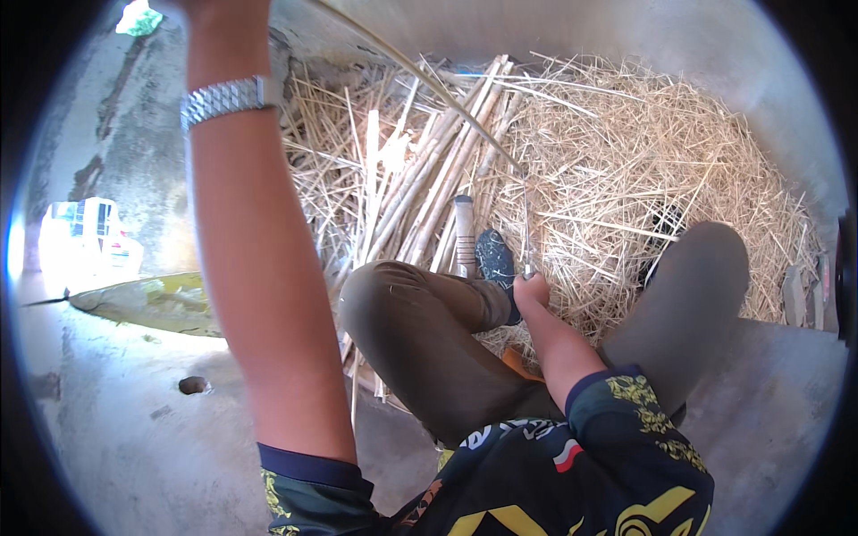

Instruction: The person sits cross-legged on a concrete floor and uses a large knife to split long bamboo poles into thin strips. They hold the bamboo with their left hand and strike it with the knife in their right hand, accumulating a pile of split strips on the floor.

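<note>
My right hand (533,293) is closed round the handle of a knife (526,219) in front of my body. Its thin blade points away from me, and its far end meets the end of a long, thin bamboo strip (447,98). That strip slants up to the left and leaves the top edge of the view. My left arm (259,268), with a metal watch (228,100) on the wrist, is stretched far forward. Only a bit of my left hand (210,4) shows at the top edge; its fingers are cut off from view.
A heap of pale shavings (643,170) fills the far right, and split bamboo lengths (438,170) lie left of it. A short cylinder (464,237) stands beside my dark, patterned shoe (494,259). My bent knees (380,290) flank the work. A grey wall (608,27) rises behind.
</note>
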Demonstrator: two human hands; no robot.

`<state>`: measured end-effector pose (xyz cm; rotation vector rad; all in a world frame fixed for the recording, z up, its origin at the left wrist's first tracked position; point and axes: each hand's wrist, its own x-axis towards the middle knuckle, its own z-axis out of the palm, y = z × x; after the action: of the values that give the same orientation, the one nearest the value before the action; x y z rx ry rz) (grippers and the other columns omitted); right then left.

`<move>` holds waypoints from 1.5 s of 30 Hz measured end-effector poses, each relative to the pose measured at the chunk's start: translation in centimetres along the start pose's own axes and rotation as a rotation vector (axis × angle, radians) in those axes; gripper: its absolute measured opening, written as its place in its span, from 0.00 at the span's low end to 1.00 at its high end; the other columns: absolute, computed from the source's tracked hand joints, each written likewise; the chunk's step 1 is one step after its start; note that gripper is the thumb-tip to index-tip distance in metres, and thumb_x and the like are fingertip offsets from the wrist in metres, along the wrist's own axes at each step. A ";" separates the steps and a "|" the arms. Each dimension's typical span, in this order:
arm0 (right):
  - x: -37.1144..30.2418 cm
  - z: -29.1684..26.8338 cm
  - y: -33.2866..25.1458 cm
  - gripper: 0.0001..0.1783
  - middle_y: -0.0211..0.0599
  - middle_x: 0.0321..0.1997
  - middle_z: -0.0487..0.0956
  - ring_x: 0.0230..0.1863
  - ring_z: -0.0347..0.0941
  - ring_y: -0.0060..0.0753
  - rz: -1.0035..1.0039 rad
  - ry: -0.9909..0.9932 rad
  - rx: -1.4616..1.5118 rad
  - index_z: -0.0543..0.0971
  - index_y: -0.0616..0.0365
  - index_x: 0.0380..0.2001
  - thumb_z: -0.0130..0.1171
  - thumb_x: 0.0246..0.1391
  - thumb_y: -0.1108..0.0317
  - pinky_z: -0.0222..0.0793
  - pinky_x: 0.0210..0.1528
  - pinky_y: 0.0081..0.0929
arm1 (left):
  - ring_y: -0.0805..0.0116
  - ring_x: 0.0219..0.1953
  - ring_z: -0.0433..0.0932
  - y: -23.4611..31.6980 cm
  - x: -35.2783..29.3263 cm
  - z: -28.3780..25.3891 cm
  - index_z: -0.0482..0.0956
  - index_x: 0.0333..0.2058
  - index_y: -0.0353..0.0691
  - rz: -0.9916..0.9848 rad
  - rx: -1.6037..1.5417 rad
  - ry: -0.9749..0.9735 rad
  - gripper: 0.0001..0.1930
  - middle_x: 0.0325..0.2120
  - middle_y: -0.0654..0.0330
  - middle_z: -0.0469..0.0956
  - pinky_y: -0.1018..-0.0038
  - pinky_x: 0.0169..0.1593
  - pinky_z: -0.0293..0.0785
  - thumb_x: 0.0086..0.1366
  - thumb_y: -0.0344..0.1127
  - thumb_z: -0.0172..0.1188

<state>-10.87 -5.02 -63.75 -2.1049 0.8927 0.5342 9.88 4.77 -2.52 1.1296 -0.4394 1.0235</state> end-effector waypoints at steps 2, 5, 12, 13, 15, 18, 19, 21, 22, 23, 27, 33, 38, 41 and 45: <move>-1.0 0.7 -0.8 0.21 0.47 0.43 0.84 0.46 0.81 0.53 0.028 -0.014 0.008 0.83 0.55 0.41 0.66 0.48 0.52 0.75 0.51 0.46 | 0.79 0.12 0.48 3.0 -2.6 0.4 0.57 0.21 0.52 -0.018 0.067 -0.050 0.29 0.12 0.74 0.51 0.78 0.15 0.43 0.71 0.68 0.45; 0.2 -0.4 -0.4 0.21 0.48 0.46 0.84 0.49 0.80 0.53 0.050 -0.017 0.042 0.84 0.54 0.42 0.65 0.50 0.51 0.75 0.53 0.46 | 0.80 0.13 0.48 4.3 -6.2 1.4 0.57 0.21 0.52 -0.058 -0.019 -0.130 0.29 0.12 0.76 0.51 0.79 0.16 0.43 0.71 0.67 0.44; -0.3 -3.3 -0.9 0.20 0.48 0.41 0.83 0.37 0.83 0.42 0.137 -0.256 0.311 0.83 0.62 0.42 0.63 0.51 0.59 0.81 0.35 0.40 | 0.76 0.13 0.44 11.4 -12.0 -3.3 0.53 0.23 0.49 -0.062 0.011 -0.183 0.34 0.11 0.71 0.47 0.73 0.18 0.42 0.67 0.77 0.33; -0.8 -3.3 -1.3 0.18 0.45 0.35 0.83 0.32 0.83 0.38 0.153 -0.260 0.348 0.83 0.62 0.40 0.64 0.52 0.60 0.79 0.29 0.39 | 0.76 0.13 0.44 12.0 -12.4 -3.9 0.53 0.23 0.49 -0.062 0.011 -0.150 0.35 0.11 0.71 0.47 0.73 0.18 0.42 0.67 0.77 0.34; -1.7 -3.5 -1.5 0.16 0.44 0.31 0.83 0.28 0.82 0.36 0.141 -0.256 0.329 0.83 0.61 0.38 0.63 0.52 0.60 0.79 0.27 0.38 | 0.75 0.13 0.44 12.7 -12.7 -6.1 0.53 0.23 0.49 -0.069 0.031 -0.079 0.34 0.11 0.70 0.47 0.73 0.20 0.43 0.67 0.76 0.35; -1.9 -6.9 -1.6 0.19 0.49 0.37 0.84 0.36 0.83 0.43 0.027 -0.167 0.230 0.84 0.61 0.40 0.61 0.52 0.58 0.80 0.38 0.42 | 0.74 0.15 0.47 11.8 -11.5 -4.9 0.54 0.25 0.48 -0.102 0.028 -0.063 0.33 0.12 0.70 0.48 0.73 0.22 0.46 0.68 0.75 0.35; -2.5 -7.6 -1.0 0.20 0.51 0.42 0.83 0.40 0.83 0.46 -0.047 -0.125 0.157 0.84 0.61 0.42 0.61 0.51 0.57 0.79 0.43 0.42 | 0.74 0.15 0.47 11.1 -10.8 -4.8 0.55 0.25 0.48 -0.116 0.044 -0.054 0.34 0.13 0.69 0.49 0.73 0.22 0.47 0.68 0.76 0.35; -3.5 -8.4 -0.4 0.22 0.52 0.46 0.83 0.46 0.82 0.50 -0.129 -0.074 0.091 0.84 0.60 0.44 0.61 0.51 0.55 0.77 0.50 0.44 | 0.73 0.16 0.50 10.2 -8.9 -3.5 0.56 0.26 0.46 -0.141 0.055 -0.074 0.34 0.14 0.68 0.51 0.74 0.22 0.49 0.67 0.76 0.36; -4.0 -8.2 0.0 0.23 0.51 0.45 0.83 0.47 0.82 0.52 -0.137 -0.067 0.083 0.84 0.58 0.44 0.60 0.51 0.53 0.76 0.52 0.45 | 0.73 0.16 0.51 9.8 -8.1 -3.1 0.57 0.27 0.46 -0.158 0.054 -0.089 0.34 0.15 0.68 0.53 0.74 0.22 0.50 0.67 0.76 0.37; -4.1 -8.1 -0.3 0.23 0.50 0.45 0.84 0.48 0.81 0.53 -0.148 -0.061 0.075 0.84 0.57 0.43 0.60 0.52 0.51 0.74 0.53 0.46 | 0.73 0.16 0.53 9.3 -7.1 -2.8 0.58 0.27 0.45 -0.172 0.055 -0.104 0.35 0.15 0.68 0.54 0.74 0.22 0.51 0.66 0.76 0.38; -4.8 -7.9 -2.1 0.22 0.47 0.40 0.85 0.44 0.82 0.53 -0.195 -0.011 0.141 0.85 0.53 0.40 0.60 0.52 0.47 0.75 0.49 0.46 | 0.73 0.17 0.54 6.4 -5.6 -2.8 0.59 0.28 0.44 -0.210 0.012 -0.200 0.34 0.16 0.67 0.54 0.74 0.22 0.54 0.68 0.74 0.34; -3.6 -6.5 -8.2 0.20 0.50 0.38 0.84 0.41 0.81 0.55 -0.293 -0.010 0.401 0.82 0.58 0.37 0.61 0.52 0.52 0.74 0.45 0.48 | 0.74 0.16 0.53 2.2 -6.4 -6.8 0.59 0.28 0.45 -0.195 0.080 -0.239 0.36 0.15 0.67 0.54 0.76 0.21 0.52 0.65 0.78 0.32; 1.4 -5.8 -4.8 0.19 0.50 0.37 0.84 0.41 0.81 0.56 -0.167 -0.055 0.157 0.82 0.60 0.39 0.61 0.52 0.55 0.74 0.44 0.47 | 0.73 0.17 0.57 -4.4 -5.9 -9.0 0.60 0.24 0.45 -0.451 -0.010 -0.356 0.38 0.14 0.67 0.57 0.74 0.26 0.57 0.64 0.80 0.31; 0.8 -5.8 -4.8 0.19 0.50 0.36 0.84 0.41 0.81 0.56 -0.102 -0.062 0.129 0.83 0.59 0.39 0.61 0.50 0.56 0.74 0.44 0.47 | 0.72 0.17 0.54 -6.7 -6.7 -10.5 0.61 0.23 0.43 -0.547 0.004 -0.289 0.40 0.14 0.67 0.54 0.71 0.27 0.56 0.64 0.80 0.29; -0.2 -7.5 -4.9 0.19 0.49 0.35 0.84 0.40 0.81 0.55 -0.199 0.066 0.135 0.84 0.58 0.37 0.63 0.48 0.55 0.74 0.44 0.46 | 0.71 0.17 0.51 -5.2 -7.1 -9.1 0.59 0.23 0.43 -0.514 -0.074 -0.133 0.38 0.14 0.67 0.51 0.72 0.27 0.53 0.65 0.77 0.35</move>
<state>-6.78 -8.56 -56.60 -2.0689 0.7241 0.2943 8.99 9.47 -14.25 1.1670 -0.2674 0.4822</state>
